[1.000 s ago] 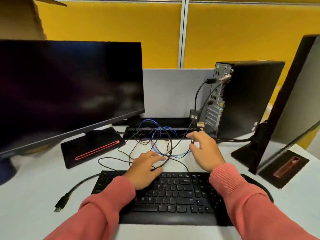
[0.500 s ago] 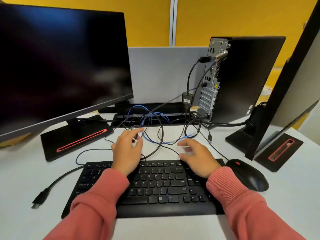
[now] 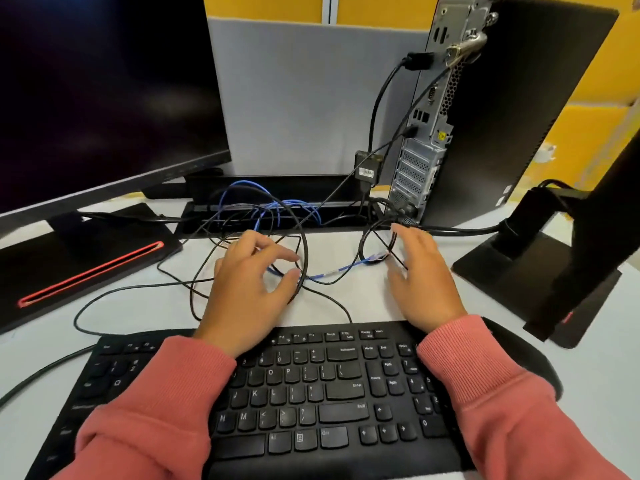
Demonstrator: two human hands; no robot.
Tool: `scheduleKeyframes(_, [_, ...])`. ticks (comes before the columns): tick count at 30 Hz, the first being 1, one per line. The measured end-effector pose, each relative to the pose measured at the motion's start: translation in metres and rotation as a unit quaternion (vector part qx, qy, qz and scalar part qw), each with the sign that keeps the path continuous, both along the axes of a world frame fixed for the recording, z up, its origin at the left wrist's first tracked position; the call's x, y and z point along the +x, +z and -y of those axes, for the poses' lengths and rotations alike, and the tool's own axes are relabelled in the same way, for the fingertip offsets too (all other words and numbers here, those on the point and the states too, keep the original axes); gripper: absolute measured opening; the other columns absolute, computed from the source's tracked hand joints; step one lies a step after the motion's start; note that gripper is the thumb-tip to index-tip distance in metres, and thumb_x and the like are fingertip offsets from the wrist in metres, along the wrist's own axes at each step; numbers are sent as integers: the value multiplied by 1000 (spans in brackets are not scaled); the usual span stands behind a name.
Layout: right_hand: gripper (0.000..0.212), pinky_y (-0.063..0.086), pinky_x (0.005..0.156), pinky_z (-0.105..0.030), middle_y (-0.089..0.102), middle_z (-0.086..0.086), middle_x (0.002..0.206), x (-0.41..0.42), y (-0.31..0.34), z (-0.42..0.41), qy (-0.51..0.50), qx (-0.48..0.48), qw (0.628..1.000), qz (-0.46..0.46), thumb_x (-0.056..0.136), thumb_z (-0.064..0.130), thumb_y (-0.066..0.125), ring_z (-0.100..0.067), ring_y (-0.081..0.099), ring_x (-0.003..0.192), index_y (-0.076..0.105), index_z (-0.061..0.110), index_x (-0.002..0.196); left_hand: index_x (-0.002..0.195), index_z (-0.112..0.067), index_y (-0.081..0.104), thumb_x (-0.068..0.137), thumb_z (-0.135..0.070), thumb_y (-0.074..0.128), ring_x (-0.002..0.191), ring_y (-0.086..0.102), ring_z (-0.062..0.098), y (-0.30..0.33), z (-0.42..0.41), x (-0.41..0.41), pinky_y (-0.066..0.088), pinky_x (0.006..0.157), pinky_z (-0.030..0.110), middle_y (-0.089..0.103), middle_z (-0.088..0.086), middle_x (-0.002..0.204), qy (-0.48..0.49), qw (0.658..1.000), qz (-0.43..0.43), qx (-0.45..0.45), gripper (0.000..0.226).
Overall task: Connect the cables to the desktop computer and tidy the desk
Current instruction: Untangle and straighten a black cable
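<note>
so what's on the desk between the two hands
In the head view, the blue cable with its clear plug runs between the left hand and right hand, beside black cable loops.

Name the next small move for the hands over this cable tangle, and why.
Probably pinch the blue cable near its loose plug with the right hand and draw it clear of the black cable loops. Its end lies unplugged on the desk, and both hands look open, gripping nothing.
</note>
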State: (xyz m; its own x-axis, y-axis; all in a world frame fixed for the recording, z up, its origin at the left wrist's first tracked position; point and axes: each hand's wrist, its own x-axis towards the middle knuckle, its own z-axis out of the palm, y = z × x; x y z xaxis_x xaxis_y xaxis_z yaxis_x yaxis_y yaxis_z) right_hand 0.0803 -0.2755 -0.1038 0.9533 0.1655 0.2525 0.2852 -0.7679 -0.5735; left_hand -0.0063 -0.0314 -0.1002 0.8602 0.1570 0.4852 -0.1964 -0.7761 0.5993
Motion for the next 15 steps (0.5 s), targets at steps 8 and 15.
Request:
scheduleKeyframes(8, [12,42,84,-40,58,21,87,-6,3,2,19,60,997,55,100,39,53,-20,49,97,63,36,107,127,-43,64,95,-56,53,111,39,4,-2,11,-2,28,97,31,39,-24,120,-110,982,-78,132,36])
scheduleKeyframes(15, [26,40,66,-31,62,4,69,0,7,9,-64,167,983,51,97,24,57,-19,56,74,68,16,75,93,-40,61,94,-48,59,122,34,4,2,12,-5,23,98,30,39,-24,128,-111,983,-77,124,8])
